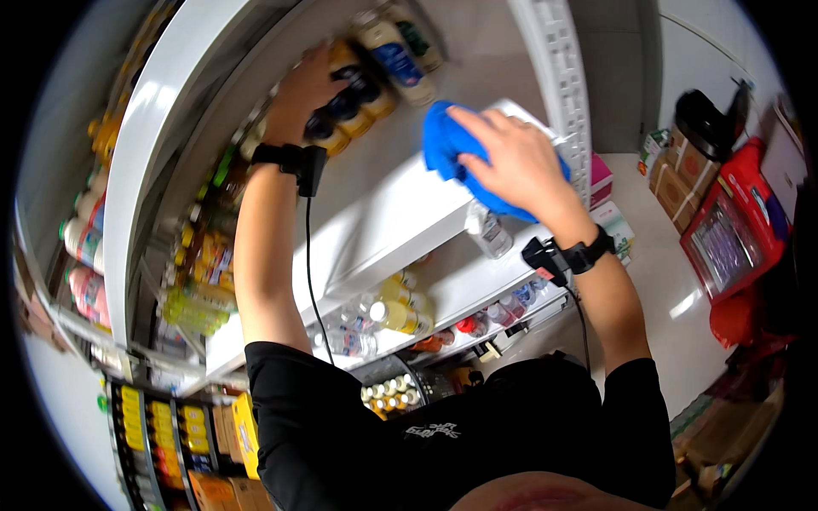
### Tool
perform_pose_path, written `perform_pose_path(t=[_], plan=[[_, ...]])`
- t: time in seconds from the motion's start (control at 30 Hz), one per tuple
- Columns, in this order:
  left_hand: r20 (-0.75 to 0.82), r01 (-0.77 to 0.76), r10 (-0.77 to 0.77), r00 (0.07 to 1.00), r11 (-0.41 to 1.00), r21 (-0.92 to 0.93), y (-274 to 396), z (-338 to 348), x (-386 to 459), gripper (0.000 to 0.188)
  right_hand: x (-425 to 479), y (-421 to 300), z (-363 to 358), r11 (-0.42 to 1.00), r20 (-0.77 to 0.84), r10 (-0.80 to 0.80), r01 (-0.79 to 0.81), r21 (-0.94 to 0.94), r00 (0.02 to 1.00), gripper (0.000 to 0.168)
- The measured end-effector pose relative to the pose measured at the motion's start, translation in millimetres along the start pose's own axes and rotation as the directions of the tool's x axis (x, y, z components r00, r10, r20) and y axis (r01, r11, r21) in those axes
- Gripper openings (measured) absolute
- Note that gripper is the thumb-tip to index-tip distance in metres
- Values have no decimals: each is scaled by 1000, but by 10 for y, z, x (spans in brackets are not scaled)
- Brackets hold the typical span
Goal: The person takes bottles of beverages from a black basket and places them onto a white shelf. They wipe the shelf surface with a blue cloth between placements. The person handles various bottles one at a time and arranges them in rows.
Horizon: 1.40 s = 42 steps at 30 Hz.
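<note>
My left hand (pixel 310 89) reaches to the back of a white shelf (pixel 377 211) and touches a tight cluster of yellow bottles (pixel 348 105) with dark labels. Its thumb extends over them; motion blur hides whether the fingers grip one. Farther along, a cream-coloured bottle (pixel 397 61) with a blue label stands beside another pale bottle (pixel 418 38). My right hand (pixel 514 150) presses a bunched blue cloth (pixel 447 144) on the shelf near its right end. The cloth hangs over the front edge. Each wrist wears a black strap with a cabled device.
A perforated white upright (pixel 562 83) borders the shelf on the right. Below, a lower shelf holds a clear bottle (pixel 489 230) and yellow drink bottles (pixel 402 316). More bottles (pixel 198 255) line the left side. Cardboard boxes (pixel 680 172) and a red case (pixel 728 236) stand at right.
</note>
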<state>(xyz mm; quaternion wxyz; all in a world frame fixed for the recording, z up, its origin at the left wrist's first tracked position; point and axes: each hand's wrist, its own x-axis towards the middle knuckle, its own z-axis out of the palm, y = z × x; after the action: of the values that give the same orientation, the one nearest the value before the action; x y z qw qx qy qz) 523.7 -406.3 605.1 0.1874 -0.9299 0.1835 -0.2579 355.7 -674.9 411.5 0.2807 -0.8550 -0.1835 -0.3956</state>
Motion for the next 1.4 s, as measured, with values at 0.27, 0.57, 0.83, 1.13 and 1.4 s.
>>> perform_pose_path(t=[0.27,0.57,0.83,1.13,1.4], plan=[[-274,-337,285,919,927,-164,530,-727,-2433,59,-216,-988,256,908,-73,-248,258,331,966,65],[171,493,-463,870,803,-334,28,-763,-5366,47,-1208,-2616,1361,449,137,-656,238,861,742,72],[662,931,-672,331,116,-347,-12,637,-7793,33,-2301,-3172,2372,510,436,-794,76,857,424,67],[960,998,-276,48,63,-32,-145,2625,-9279,49,-2571,-3121,2462,769,713,-624,93,632,319,65],[980,957,50,-194,227,178,131,3523,-9600,56,-2615,-2968,2298,909,851,-401,33,415,339,67]])
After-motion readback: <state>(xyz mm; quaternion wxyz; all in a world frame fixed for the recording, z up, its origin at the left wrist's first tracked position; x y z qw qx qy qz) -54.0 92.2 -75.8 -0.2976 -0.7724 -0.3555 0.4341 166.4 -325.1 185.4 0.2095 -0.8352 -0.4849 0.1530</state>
